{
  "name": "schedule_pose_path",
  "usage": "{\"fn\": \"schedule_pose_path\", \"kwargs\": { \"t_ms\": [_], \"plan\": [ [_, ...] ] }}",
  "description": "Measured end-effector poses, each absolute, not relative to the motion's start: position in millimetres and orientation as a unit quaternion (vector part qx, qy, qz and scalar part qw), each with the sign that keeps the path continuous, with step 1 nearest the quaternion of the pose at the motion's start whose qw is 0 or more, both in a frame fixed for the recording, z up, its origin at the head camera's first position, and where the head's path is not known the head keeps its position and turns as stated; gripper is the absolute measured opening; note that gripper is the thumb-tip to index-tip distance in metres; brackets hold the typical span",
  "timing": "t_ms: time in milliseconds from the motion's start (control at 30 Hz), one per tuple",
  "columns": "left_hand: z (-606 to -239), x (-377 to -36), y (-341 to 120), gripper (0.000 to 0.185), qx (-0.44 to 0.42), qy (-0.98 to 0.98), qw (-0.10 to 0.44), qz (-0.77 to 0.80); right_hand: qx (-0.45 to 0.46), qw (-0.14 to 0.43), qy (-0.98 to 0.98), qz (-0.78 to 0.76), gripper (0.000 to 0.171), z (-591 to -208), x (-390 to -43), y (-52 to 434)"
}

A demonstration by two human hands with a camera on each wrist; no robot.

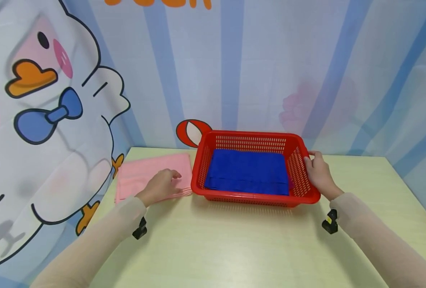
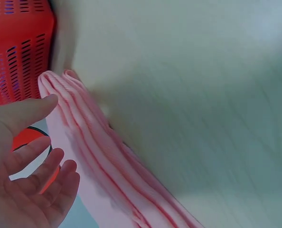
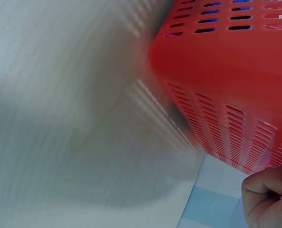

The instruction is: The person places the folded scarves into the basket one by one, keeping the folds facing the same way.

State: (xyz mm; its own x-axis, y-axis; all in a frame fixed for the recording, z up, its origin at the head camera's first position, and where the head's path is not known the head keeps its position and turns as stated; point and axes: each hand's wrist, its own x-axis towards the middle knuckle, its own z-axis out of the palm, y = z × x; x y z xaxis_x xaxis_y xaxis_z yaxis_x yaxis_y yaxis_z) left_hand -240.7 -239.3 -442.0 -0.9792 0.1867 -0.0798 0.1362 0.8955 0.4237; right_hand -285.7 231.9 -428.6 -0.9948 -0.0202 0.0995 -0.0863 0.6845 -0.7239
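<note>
Your two sleeved forearms reach in from the near edge of the table (image 1: 234, 248), each with a small black wrist camera clipped below it. Start with the left hand (image 1: 160, 185): its grip is loose, the fingers nearly straight and spread, lying on the near right corner of the folded pink towel (image 1: 152, 174). The left wrist view shows the fingers (image 2: 36, 175) relaxed and closed on nothing, beside the towel's layered edge (image 2: 98, 156). To lift that towel cleanly, slide the fingers under all the layers at the corner and bring the thumb down on top, so the fold does not fan open.

Your right hand (image 1: 317, 172) holds the right rim of the red plastic basket (image 1: 213, 160), thumb over the top edge and fingers curled down the outside wall. In the right wrist view the curled fingers (image 3: 269, 194) sit by the slotted wall (image 3: 226, 95). Keep that hold firm and low so the basket stays flat on the table.

Inside the basket lies a folded blue towel (image 1: 249, 172), covering most of the floor, with a sliver of something pink at its right edge. Basket and pink towel sit just beside each other, the towel's corner near the basket's left wall. Behind them hangs a striped cartoon duck backdrop (image 1: 47, 100).
</note>
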Motion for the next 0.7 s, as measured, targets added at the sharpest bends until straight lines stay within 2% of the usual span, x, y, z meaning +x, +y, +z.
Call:
{"fn": "schedule_pose_path", "kwargs": {
  "t_ms": [200,467,700],
  "plan": [
    [-454.6,-234.2,-245.0,0.054,0.093,0.983,0.049,0.152,0.03,0.04,-0.919,0.391,0.05,-429.1,-285.8,232.1],
    [-455.3,-224.5,-248.0,0.038,0.137,0.983,-0.008,0.119,0.03,0.04,-0.919,0.391,0.051,-429.0,-285.6,231.4],
    [-458.0,-220.8,-252.3,0.034,0.144,0.987,-0.018,0.065,0.033,0.043,-0.918,0.392,0.05,-428.8,-284.9,230.6]
  ]
}}
